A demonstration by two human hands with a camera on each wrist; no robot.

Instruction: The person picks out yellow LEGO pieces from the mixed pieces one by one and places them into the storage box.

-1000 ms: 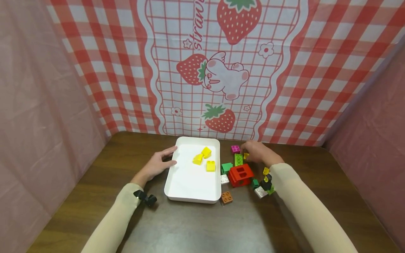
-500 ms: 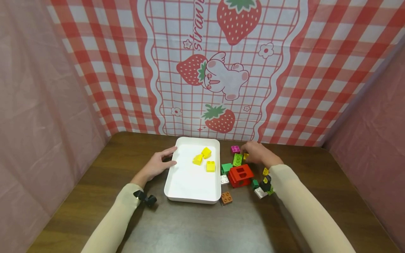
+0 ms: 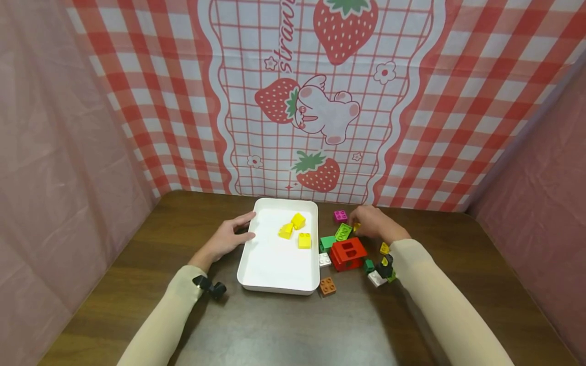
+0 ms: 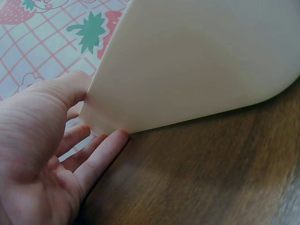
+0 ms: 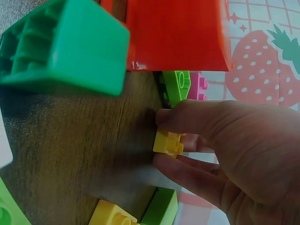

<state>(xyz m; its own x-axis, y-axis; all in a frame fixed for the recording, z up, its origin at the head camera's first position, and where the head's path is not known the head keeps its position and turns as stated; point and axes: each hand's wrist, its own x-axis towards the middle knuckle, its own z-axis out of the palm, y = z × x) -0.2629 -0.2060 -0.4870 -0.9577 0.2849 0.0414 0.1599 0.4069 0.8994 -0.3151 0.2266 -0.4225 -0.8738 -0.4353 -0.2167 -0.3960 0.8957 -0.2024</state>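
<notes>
Beside the white tray point(image 3: 279, 269), my left hand point(image 3: 226, 236) touches its left wall with outstretched fingertips. The left wrist view shows the fingers point(image 4: 101, 161) against the tray's outer side. Several yellow bricks point(image 3: 304, 241) lie inside the tray. To the right, my right hand point(image 3: 373, 222) pinches a small yellow brick point(image 5: 167, 141) between thumb and fingers, low at the table; studs show on one side. A lime green brick point(image 3: 343, 232) lies just left of that hand, with a magenta brick point(image 3: 340, 216) behind it.
A red window-like block point(image 3: 349, 253) stands in front of the right hand, with a green brick point(image 3: 327, 243) to its left. White point(image 3: 324, 260) and brown point(image 3: 327, 286) bricks lie along the tray's right side. More pieces sit near the right sleeve. A checked cloth point(image 3: 183, 101) hangs behind the table.
The lime green brick has turned and shifted slightly left beside my right hand. The right hand has barely moved; the left hand and tray stay in place.
</notes>
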